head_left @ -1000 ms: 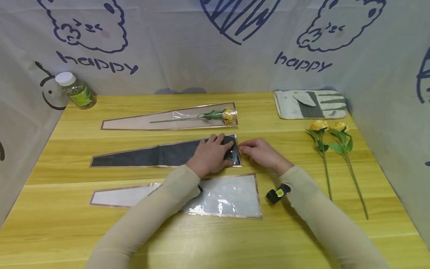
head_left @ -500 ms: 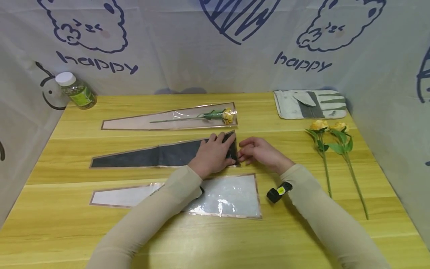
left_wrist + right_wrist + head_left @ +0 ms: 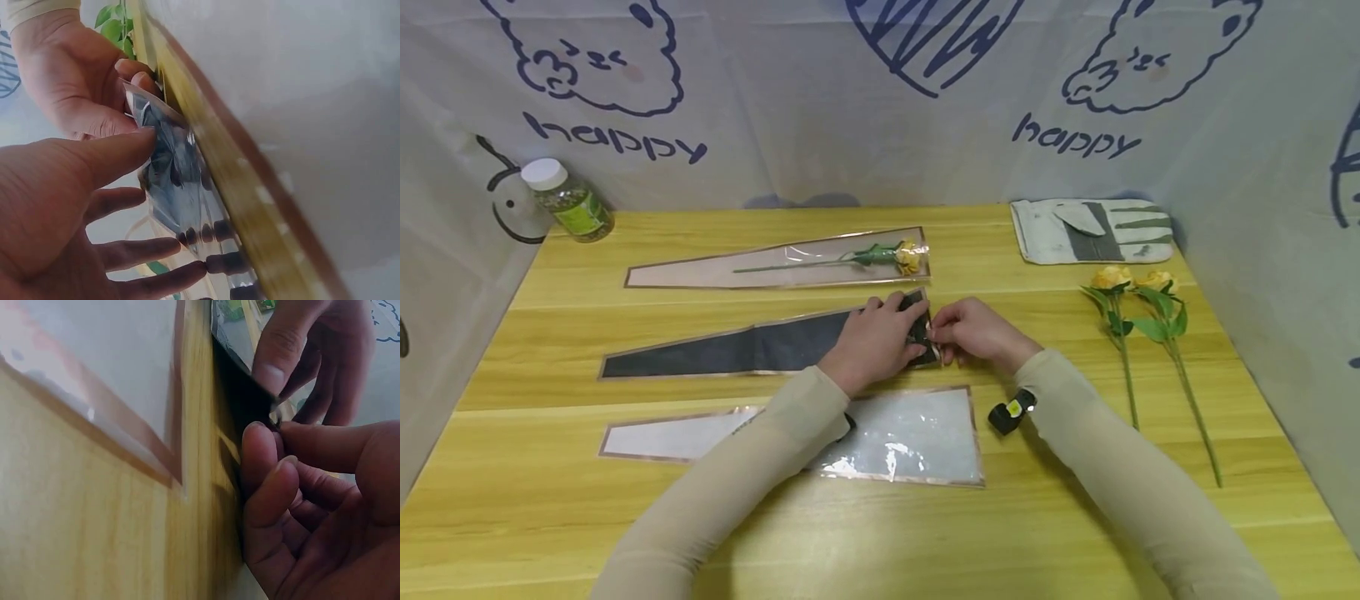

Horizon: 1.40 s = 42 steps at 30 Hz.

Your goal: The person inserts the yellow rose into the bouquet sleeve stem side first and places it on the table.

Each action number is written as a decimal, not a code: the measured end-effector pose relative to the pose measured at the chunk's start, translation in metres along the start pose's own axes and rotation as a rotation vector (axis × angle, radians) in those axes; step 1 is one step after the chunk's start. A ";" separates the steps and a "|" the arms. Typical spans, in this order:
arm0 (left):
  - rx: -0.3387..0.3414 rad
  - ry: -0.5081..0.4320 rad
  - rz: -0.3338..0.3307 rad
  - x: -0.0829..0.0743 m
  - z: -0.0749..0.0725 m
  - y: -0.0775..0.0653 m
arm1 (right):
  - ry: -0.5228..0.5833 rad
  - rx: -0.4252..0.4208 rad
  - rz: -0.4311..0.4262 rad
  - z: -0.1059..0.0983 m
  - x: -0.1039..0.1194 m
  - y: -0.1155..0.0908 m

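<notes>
Across the middle of the wooden table (image 3: 865,542), from the head camera, we have the black wrapper (image 3: 700,350) lying flat along most of its length, its wide right end ruffled between two hands. Look at the left hand (image 3: 876,342): we see it resting on that end, fingers spread, no clench to it. And the right hand (image 3: 981,333), right at the edge, has the wrapper's rim pinched at its fingertips! Just beyond, we spot the pale pink wrapper (image 3: 692,275) with a yellow rose (image 3: 910,258) inside; on the near side, the white wrapper (image 3: 917,442) lies partly under the left forearm. Over to the right, we find two yellow flowers (image 3: 1123,325) side by side, a work glove (image 3: 1090,233) behind them, and away in the far left corner, a white-capped jar (image 3: 568,200).

Over to the left wrist camera, and we get the black wrapper close up, crinkled and shiny, the left thumb touching it and the other fingers fanned out across it. The right hand is at its far corner.

Now the right wrist camera: we see the right thumb and forefinger meeting on the dark edge, the left thumb pressed just beside them. The white wrapper's corner lies near, apart from both hands.
</notes>
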<state>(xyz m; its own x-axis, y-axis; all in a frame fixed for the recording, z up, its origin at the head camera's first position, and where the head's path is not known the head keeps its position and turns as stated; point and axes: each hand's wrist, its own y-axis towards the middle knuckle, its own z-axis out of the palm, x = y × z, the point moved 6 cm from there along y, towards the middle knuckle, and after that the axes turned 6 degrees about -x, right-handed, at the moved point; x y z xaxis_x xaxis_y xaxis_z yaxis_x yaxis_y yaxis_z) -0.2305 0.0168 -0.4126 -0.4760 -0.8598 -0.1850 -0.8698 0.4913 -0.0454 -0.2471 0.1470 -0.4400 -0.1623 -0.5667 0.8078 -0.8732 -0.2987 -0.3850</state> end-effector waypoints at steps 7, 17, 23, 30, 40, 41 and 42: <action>-0.012 0.003 0.070 0.001 -0.006 0.003 | 0.000 -0.003 0.005 -0.001 -0.001 0.001; -0.075 -0.091 0.137 -0.003 -0.011 0.010 | 0.027 -0.026 0.001 -0.003 -0.004 0.001; -0.072 -0.098 0.132 -0.002 -0.010 0.011 | 0.037 -0.059 0.003 -0.006 -0.004 0.001; -0.083 -0.160 0.140 0.001 -0.011 0.011 | -0.007 -0.079 0.011 -0.009 -0.005 0.002; -0.066 -0.319 0.163 0.014 -0.012 0.008 | -0.079 -0.077 -0.008 -0.014 -0.004 0.002; -0.069 -0.323 0.170 0.014 -0.012 0.007 | -0.088 -0.080 -0.009 -0.014 -0.004 0.002; -0.073 -0.331 0.178 0.015 -0.012 0.007 | -0.095 -0.081 -0.010 -0.014 -0.004 0.002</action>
<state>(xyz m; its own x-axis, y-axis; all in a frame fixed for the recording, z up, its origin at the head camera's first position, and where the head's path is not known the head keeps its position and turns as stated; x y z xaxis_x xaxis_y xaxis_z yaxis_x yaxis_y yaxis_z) -0.2453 0.0062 -0.4038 -0.5635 -0.6644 -0.4910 -0.7898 0.6076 0.0842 -0.2548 0.1597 -0.4374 -0.1125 -0.6353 0.7641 -0.9096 -0.2436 -0.3365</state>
